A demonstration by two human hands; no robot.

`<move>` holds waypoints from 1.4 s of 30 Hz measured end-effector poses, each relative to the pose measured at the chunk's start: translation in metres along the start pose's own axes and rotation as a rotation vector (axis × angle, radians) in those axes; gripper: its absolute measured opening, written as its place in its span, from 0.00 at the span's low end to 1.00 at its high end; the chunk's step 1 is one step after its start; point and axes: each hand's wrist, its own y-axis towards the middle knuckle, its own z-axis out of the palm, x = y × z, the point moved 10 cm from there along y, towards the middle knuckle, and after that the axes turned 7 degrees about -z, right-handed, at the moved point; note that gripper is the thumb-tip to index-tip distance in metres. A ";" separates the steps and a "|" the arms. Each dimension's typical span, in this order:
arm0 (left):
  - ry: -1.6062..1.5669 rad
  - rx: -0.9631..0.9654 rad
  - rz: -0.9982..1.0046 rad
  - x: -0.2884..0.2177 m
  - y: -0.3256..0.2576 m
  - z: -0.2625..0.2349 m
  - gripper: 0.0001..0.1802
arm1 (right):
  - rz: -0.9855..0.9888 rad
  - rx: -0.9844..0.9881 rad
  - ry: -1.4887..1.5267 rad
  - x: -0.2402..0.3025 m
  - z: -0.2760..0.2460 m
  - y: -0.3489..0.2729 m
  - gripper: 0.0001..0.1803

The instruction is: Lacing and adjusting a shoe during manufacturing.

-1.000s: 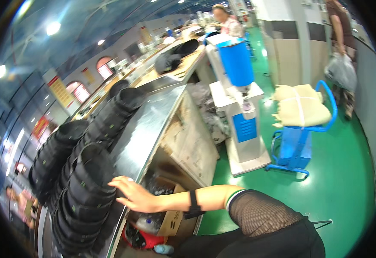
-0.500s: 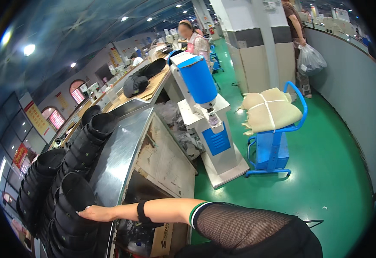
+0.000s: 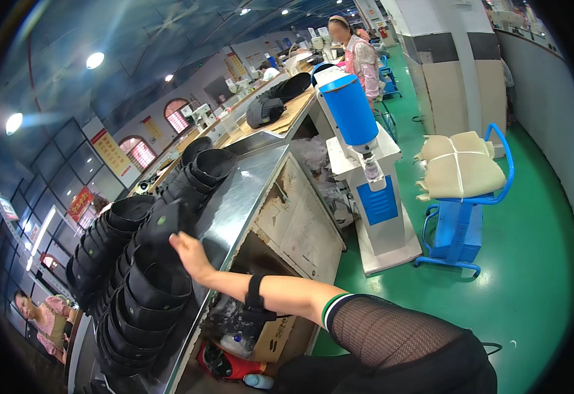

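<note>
Evidently, a black, curved, stiff-looking shell meets the right hand; whether clasped, I cannot tell. Steady handling should keep it from snagging the nested black shells beside the grip.

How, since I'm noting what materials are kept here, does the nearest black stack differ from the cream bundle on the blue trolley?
Colour: the black stack is dark, while the cream bundle is pale.
Shape: the black stack is made of curved, open-topped pieces nested together; the cream bundle is flattish with ragged edges.
Binding: the cream bundle has crossed white ties; the black stack shows none.
</note>
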 end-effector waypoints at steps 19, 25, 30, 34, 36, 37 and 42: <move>-0.579 0.568 -0.136 -0.137 -0.159 0.135 0.65 | 0.937 1.107 0.441 0.121 0.019 -0.338 0.16; -0.879 0.574 -0.628 -0.086 -0.212 0.215 0.50 | 1.675 0.980 0.251 -0.034 -0.026 -0.475 0.25; -0.922 0.311 -0.813 -0.024 -0.255 0.246 0.37 | 0.758 1.301 -0.109 -0.010 0.001 -0.514 0.35; -1.071 0.205 -1.073 0.022 -0.308 0.280 0.34 | 0.205 1.155 -0.359 0.045 -0.013 -0.556 0.28; -1.033 0.220 -1.105 0.015 -0.314 0.276 0.36 | 0.289 1.083 -0.384 0.034 -0.017 -0.569 0.26; -1.036 0.213 -1.189 0.018 -0.319 0.281 0.36 | 0.384 0.990 -0.439 0.023 -0.026 -0.565 0.24; -1.216 0.287 -1.281 0.051 -0.358 0.334 0.29 | 0.194 1.156 -0.548 0.000 -0.008 -0.582 0.20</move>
